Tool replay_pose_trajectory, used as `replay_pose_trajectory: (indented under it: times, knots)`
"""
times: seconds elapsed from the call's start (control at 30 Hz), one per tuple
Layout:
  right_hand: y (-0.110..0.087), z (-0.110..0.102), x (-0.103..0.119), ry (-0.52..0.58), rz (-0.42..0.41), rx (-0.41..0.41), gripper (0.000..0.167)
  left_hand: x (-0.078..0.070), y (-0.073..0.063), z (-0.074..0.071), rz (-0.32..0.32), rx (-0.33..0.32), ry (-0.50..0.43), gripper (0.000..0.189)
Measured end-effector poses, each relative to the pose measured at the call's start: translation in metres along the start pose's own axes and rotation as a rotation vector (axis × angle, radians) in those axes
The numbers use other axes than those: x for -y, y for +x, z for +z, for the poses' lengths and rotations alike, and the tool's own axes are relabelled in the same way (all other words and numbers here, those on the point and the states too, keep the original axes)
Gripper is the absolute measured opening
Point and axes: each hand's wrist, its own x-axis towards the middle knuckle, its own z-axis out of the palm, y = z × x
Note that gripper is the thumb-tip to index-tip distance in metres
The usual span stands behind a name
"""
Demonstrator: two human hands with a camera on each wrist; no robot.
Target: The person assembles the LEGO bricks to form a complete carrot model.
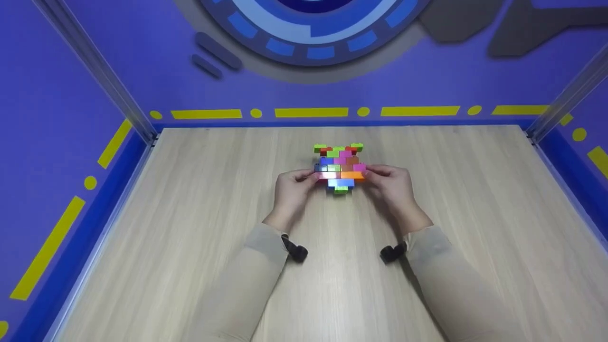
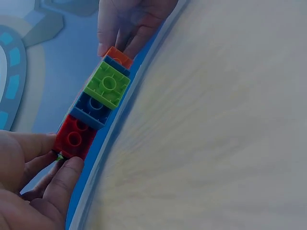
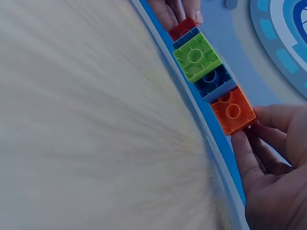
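Between both hands is a flat, colourful toy-brick figure (image 1: 340, 167), built from stacked blocks and narrowing to a green brick (image 2: 108, 84) at its lower end. My left hand (image 1: 295, 188) pinches its left side, at a red brick (image 2: 75, 138) seen from below in the left wrist view. On the opposite side my right hand (image 1: 393, 189) pinches an orange brick (image 3: 233, 112). A blue brick (image 3: 216, 84) lies between the orange and green ones. The wrist views show hollow undersides with round tubes. Two green bricks stick out at the figure's top corners.
A pale wood-grain table (image 1: 190, 199) spreads beneath the arms. Blue-purple panels (image 1: 142, 57) with yellow dashes enclose its back and sides, joined by metal corner posts (image 1: 102, 66). A black wrist device (image 1: 298, 252) sits on the left sleeve, and another black device (image 1: 392, 253) on the right.
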Motion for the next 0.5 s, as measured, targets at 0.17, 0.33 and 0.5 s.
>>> replay_pose_trajectory:
  times: [0.17, 0.33, 0.5]
  knots:
    - [0.0013, -0.0005, -0.0046, -0.018, 0.000, 0.006, 0.040, 0.0030, 0.0020, 0.0001, 0.045, 0.055, 0.073, 0.026]
    - [0.0022, -0.0002, -0.0057, -0.050, -0.005, 0.026, 0.041, 0.0047, 0.0030, 0.0001, 0.040, 0.063, 0.104, 0.027]
    - [0.0049, -0.0018, -0.0064, -0.066, -0.019, 0.035, 0.040, 0.0038, 0.0034, 0.0020, 0.001, 0.046, 0.108, 0.028]
